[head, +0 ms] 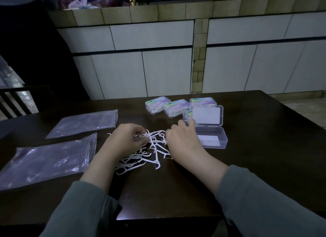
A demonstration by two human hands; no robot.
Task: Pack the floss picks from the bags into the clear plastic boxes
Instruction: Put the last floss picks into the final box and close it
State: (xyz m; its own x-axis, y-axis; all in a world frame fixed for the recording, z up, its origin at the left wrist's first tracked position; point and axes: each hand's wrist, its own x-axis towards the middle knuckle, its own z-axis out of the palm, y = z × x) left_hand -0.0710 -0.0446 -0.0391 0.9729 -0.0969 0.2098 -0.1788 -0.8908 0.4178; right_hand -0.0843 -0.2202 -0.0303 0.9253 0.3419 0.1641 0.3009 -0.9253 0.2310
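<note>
- The left hand [127,141] has its fingers curled, pinching a few white floss picks [150,148] at the top of the loose pile.
- The right hand [183,139] has its fingers curled into the pile's right edge; whether they grip a pick I cannot tell.
- The rest of the pile lies on the dark table [255,166] between and below both hands.
- Just right of the right fingers sits an open clear box [211,138], lid raised.
- Beyond it stand filled, closed boxes [157,104].
- Left of the left hand lie two flat plastic bags [51,162].
</note>
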